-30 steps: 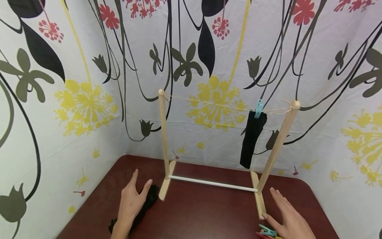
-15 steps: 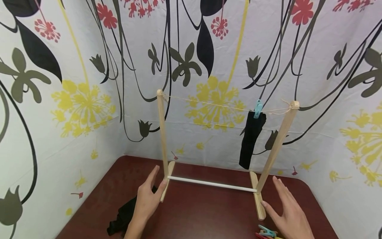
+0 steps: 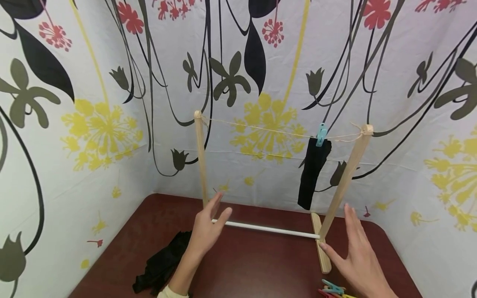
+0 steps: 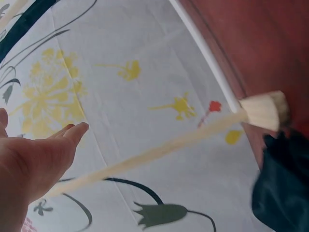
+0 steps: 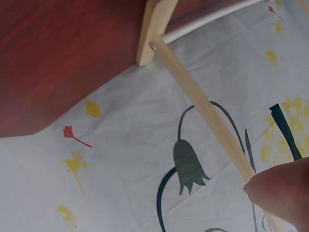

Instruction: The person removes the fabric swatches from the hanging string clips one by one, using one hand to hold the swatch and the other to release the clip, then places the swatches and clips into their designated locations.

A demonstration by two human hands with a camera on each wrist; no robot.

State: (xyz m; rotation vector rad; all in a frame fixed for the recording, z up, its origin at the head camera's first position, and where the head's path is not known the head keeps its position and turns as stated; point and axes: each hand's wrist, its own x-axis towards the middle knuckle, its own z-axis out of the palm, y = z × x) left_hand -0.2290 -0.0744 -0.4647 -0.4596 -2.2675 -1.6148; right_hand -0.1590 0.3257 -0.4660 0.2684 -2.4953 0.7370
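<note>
A small wooden drying stand has a left post (image 3: 201, 159), a right post (image 3: 346, 178), a white rod (image 3: 268, 229) low between them and a string (image 3: 261, 128) across the top. From the string hangs a black sock (image 3: 314, 174), held by a light-blue clothespin (image 3: 322, 134). My left hand (image 3: 206, 231) hovers in front of the left post's foot, fingers extended, holding nothing. Beside the right post, my right hand (image 3: 359, 260) is spread with nothing in it; its thumb (image 5: 282, 191) shows in the right wrist view. A crumpled black cloth (image 3: 162, 263) lies left of my left forearm.
Several coloured clothespins (image 3: 331, 288) lie at the front of the dark red table (image 3: 261, 265), close to my right hand. A white flower-patterned cloth (image 3: 167, 103) forms the wall behind and at both sides. The right foot (image 3: 323, 256) of the stand points toward me.
My left hand has moved right and farther forward, from over the black cloth to in front of the left post. My right hand has risen slightly beside the right post.
</note>
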